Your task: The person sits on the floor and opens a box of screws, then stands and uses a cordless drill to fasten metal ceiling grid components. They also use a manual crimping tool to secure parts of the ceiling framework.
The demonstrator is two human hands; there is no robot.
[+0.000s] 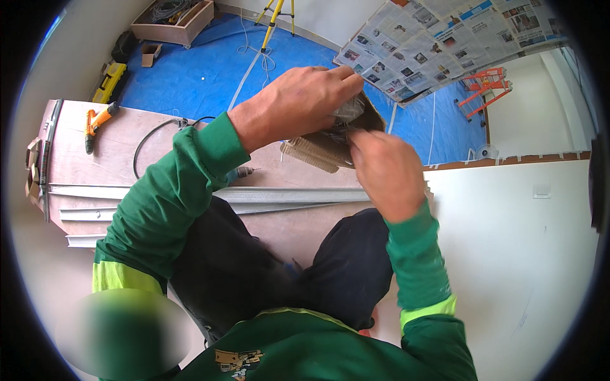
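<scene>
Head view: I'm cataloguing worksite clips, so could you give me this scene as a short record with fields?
Left hand: at the top of an open cardboard box
Right hand: fingers at the box's opening; grip blurred
Box contents: clear plastic, partly hidden
Board: orange drill, blue drill, metal channels
Floor: blue sheeting, yellow tripod

Clothed in a green long-sleeved top [318, 346], with ribbed cuffs [219, 143], a bright yellow-green band [127, 276] around each sleeve [152, 203], a thin yellow-green line [304, 310] along the far edge, and a tan-and-black printed graphic [236, 362] at left; also in loose, dark trousers [219, 273].
</scene>
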